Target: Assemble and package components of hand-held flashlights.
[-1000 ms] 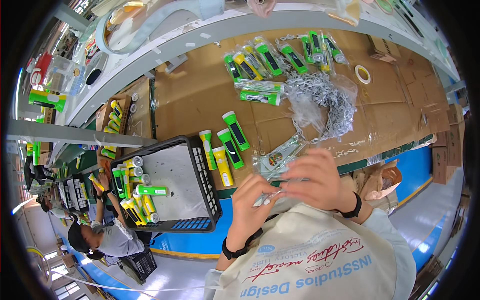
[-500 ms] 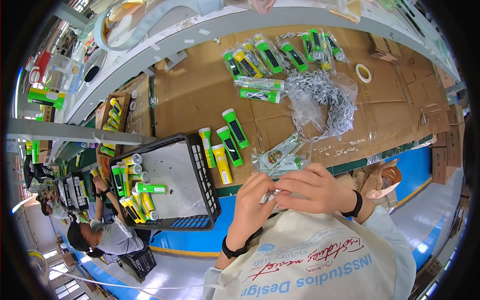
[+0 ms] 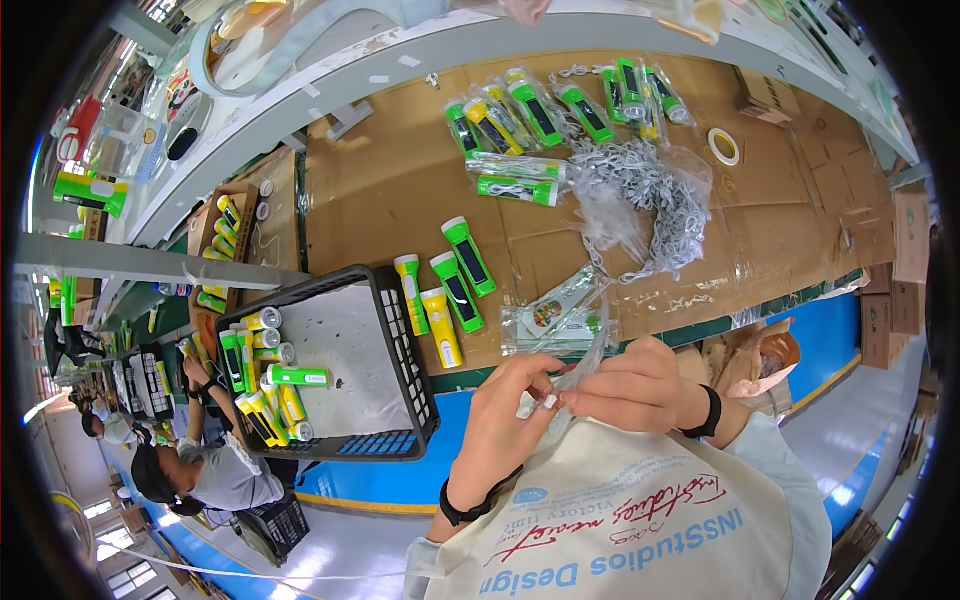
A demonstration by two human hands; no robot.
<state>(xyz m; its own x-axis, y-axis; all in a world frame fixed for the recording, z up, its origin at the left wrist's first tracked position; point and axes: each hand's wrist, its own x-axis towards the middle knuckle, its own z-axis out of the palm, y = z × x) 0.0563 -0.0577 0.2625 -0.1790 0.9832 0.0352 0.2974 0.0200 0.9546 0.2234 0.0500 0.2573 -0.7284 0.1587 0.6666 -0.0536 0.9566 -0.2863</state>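
cardboard-covered tabletop [image 3: 380, 200], blue floor [image 3: 452, 425] below; left hand [image 3: 508, 408] curled round a small white piece [image 3: 549, 402], right hand [image 3: 632, 388] pinching clear plastic [image 3: 598, 345] (long axis pointing away from the wearer).

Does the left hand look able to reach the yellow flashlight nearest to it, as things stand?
Probably yes. The yellow flashlight lies near the left hand, with nothing visible blocking the way. However, this hand seems to hold a small white piece, so it may need freeing.
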